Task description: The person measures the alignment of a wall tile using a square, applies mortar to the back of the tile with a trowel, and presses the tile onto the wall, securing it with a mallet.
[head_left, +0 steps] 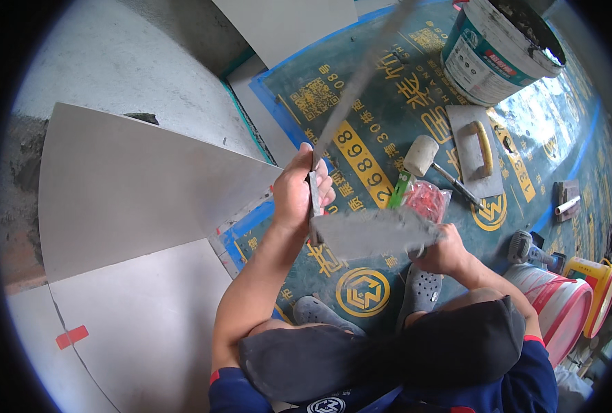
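Observation:
My left hand (300,189) is closed around a long, narrow grey tool (353,89) seen nearly edge-on. It slants up and away to the right, its far end blurred; its exact kind is unclear. My right hand (444,253) grips a trowel (371,234) at its right end. The trowel's grey, mortar-smeared blade points left, and its tip reaches the lower end of the left hand's tool. Whether the two touch I cannot tell. Beyond the blade lies a clear bag of red pieces (426,199), partly covered by it.
A white-headed mallet (421,155) and a flat trowel with a yellow handle (483,151) lie on the green floor sheet (361,206). A mortar bucket (492,62) stands far right. Large tiles (141,193) fill the left. Pails (554,303) and a power tool (526,249) are at right.

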